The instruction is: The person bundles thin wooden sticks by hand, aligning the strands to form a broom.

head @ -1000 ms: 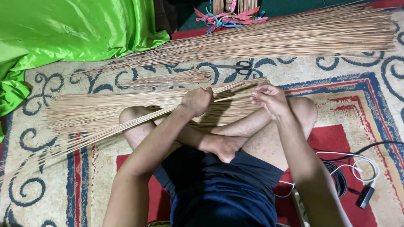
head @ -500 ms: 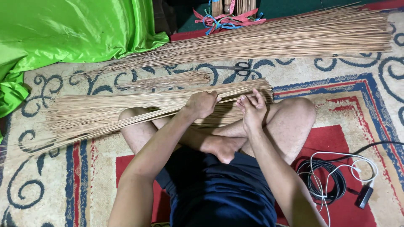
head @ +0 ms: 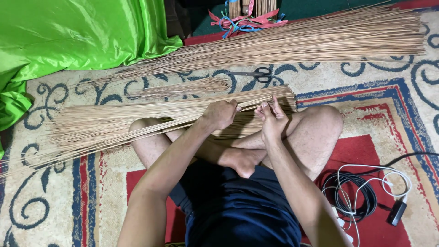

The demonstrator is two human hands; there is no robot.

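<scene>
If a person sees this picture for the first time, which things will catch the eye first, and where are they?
The eye goes first to the bundle of thin sticks lying across the person's crossed legs, gripped by the left hand and pinched by the right hand. A larger pile of sticks lies on the patterned carpet at the top, and a bright green cloth fills the top left corner.

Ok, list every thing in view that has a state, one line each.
Left hand: closed around thin sticks.
Right hand: fingers pinching the same sticks.
Stick bundle on lap: lying flat, fanned out.
Far stick pile: lying loose on carpet.
Scissors: closed, flat.
Cables: coiled.
Green cloth: crumpled.
</scene>
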